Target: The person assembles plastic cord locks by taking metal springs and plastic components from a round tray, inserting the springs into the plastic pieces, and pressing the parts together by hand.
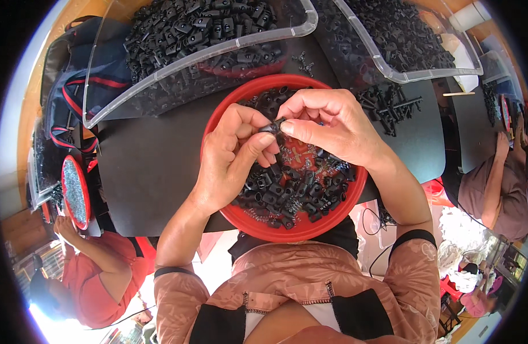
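Note:
Above a red round basin [292, 232], my two hands meet around one small black plastic cord lock [269, 128]. My left hand [229, 155] pinches its left side between thumb and fingers. At its other end, the thumb and forefinger of my right hand [338, 126] close on it, and fingers hide part of the piece. Beneath them the basin holds many loose black cord lock parts [269, 195] and small metal springs [295, 203]. Some red basin floor shows between the parts.
Behind the basin stand two clear plastic bins [203, 54] [390, 71] full of black parts. Black stems [393, 109] lie on the dark table [143, 172], beside a few springs [303, 63]. A person in red [103, 275] works at left near a spring-filled tray [74, 192]; another sits right [496, 183].

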`<state>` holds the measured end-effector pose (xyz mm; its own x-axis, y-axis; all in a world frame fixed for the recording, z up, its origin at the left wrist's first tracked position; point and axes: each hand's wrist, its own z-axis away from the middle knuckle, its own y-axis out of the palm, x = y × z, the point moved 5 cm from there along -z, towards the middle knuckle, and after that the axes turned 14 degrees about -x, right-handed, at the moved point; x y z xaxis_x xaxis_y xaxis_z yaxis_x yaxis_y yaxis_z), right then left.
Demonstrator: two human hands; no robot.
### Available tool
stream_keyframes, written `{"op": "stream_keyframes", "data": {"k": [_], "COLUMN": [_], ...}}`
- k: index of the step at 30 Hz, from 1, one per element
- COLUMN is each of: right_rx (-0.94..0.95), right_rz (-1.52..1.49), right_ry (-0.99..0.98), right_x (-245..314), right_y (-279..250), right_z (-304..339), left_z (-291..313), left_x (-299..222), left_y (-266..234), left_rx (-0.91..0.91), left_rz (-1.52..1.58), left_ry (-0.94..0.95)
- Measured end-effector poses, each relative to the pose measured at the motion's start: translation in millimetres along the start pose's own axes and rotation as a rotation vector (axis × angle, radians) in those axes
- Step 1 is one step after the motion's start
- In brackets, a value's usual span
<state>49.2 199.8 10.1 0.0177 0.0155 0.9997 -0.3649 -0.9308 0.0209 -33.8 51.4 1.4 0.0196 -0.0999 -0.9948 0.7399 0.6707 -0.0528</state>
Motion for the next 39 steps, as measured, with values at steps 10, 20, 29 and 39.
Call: {"op": "stream_keyframes", "data": {"k": [10, 20, 29, 39], "right_rx": [-0.031, -0.086, 0.046, 0.088], "right_rz": [0.038, 0.258, 0.193, 0.120], "right_ry": [-0.068, -0.224, -0.132, -0.101], "right_x": [-0.1, 2.9, -6.1, -3.2], "right_y": [-2.9, -1.2, -0.6, 1.1], "right_z": [0.1, 0.7, 1.0, 0.4], "left_z": [-2.9, -1.6, 3.3, 4.4], "left_x": [2.9, 3.4, 1.1, -1.3], "left_y": [-0.9, -1.4, 0.5, 0.8], "left_rx": [0.018, -0.019, -0.049, -0.082], "left_rz": [0.074, -0.008, -0.184, -0.311], "left_ry": [0.078, 0.054, 0.191, 0.362]}}
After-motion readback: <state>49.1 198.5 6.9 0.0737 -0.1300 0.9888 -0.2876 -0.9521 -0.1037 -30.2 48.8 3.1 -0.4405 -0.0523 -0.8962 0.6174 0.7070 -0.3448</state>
